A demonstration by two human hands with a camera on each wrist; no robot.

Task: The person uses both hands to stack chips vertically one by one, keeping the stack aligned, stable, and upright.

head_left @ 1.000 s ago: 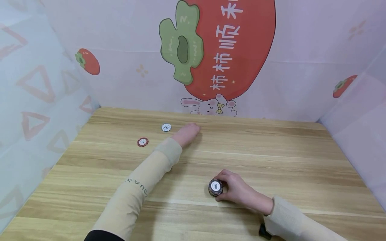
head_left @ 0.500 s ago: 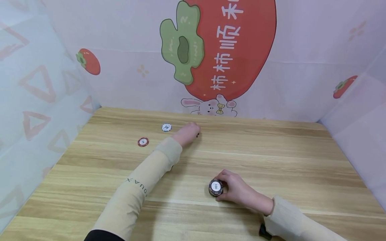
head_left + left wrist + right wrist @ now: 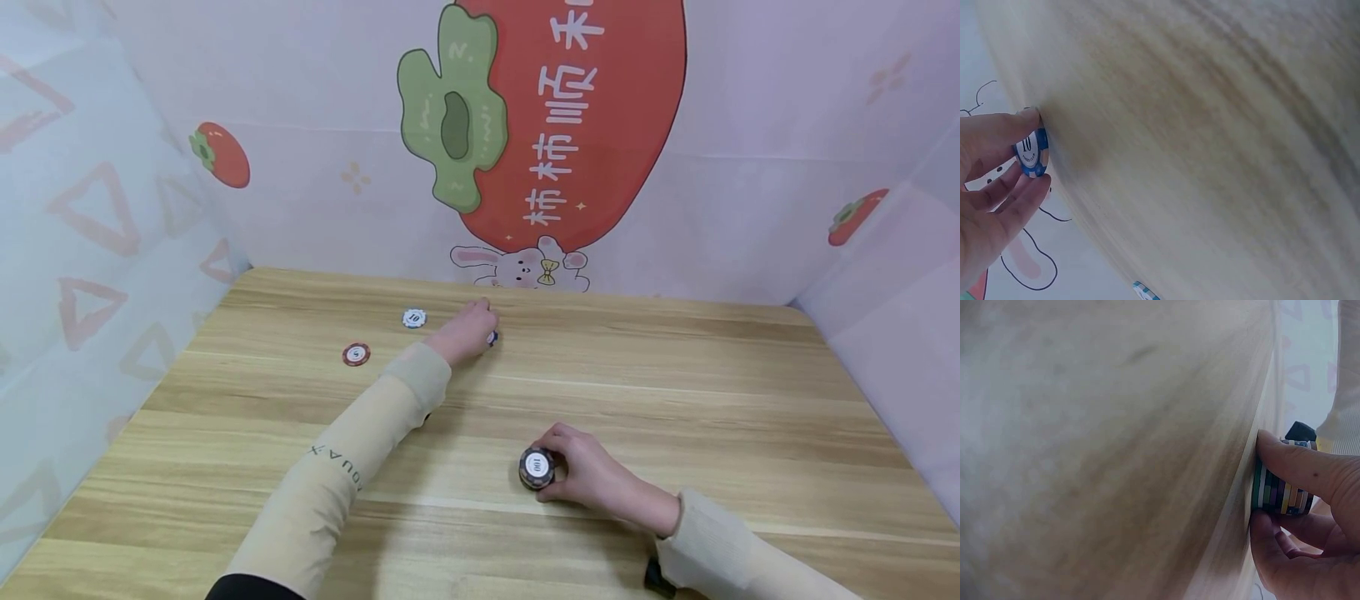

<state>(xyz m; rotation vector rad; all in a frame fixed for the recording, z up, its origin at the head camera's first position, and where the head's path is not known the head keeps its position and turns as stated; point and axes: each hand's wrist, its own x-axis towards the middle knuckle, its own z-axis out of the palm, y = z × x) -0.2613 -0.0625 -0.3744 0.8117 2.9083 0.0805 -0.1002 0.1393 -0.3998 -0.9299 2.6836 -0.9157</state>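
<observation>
At the back of the table my left hand (image 3: pixel 465 328) pinches a blue poker chip (image 3: pixel 1036 156) marked 10 between thumb and fingers. Only a sliver of that chip shows past the hand in the head view. Nearer the front, my right hand (image 3: pixel 588 468) grips a stack of poker chips (image 3: pixel 537 469) topped by a black chip marked 100. Green, purple, yellow and other coloured edges of the stack (image 3: pixel 1282 490) appear in the right wrist view, with the thumb on one side and fingers on the other.
A white and light blue chip (image 3: pixel 414 318) marked 10 lies left of the left hand. A red chip (image 3: pixel 356 354) marked 5 is nearer the left side. Printed cloth walls (image 3: pixel 315 208) border the wooden table (image 3: pixel 675 383) at the back and sides.
The left hand's fingers have shifted slightly, and the blue chip has come into view beside them. My right hand stays in place on the stack.
</observation>
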